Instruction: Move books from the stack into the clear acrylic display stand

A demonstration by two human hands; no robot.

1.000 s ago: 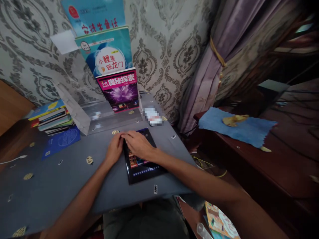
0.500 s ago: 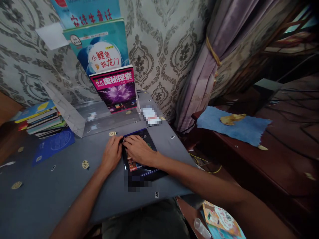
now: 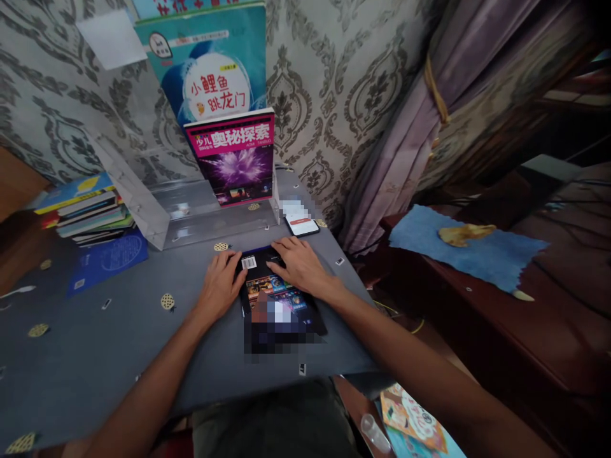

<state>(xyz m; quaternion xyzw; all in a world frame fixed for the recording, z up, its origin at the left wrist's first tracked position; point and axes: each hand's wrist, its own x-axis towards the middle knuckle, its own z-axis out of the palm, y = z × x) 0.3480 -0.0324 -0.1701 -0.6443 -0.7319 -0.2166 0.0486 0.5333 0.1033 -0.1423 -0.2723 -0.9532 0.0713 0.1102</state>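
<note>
A dark book [image 3: 267, 280] lies flat on the grey table in front of me, with a white barcode and rows of small colourful pictures on its upward cover. My left hand [image 3: 223, 280] rests along its upper left edge, fingers stretched and thumb beside the barcode. Over the upper right part lies my right hand [image 3: 305, 267], its fingers extended and its thumb apart on the cover. Both hands touch the book without a visible grip. Pixelation hides the book's lower part.
Beyond the book, a clear display stand [image 3: 205, 222] holds a purple-and-pink book [image 3: 233, 162] and a teal book [image 3: 217, 83]. A phone [image 3: 304, 222] lies beside the stand. At left are stacked books [image 3: 93, 207] and a blue booklet [image 3: 107, 261]. Blue cloth [image 3: 420, 238] covers part of the right-hand surface.
My right hand has moved from the book's upper left to its upper right, uncovering the barcode. My left thumb has spread over the cover. The view has shifted slightly.
</note>
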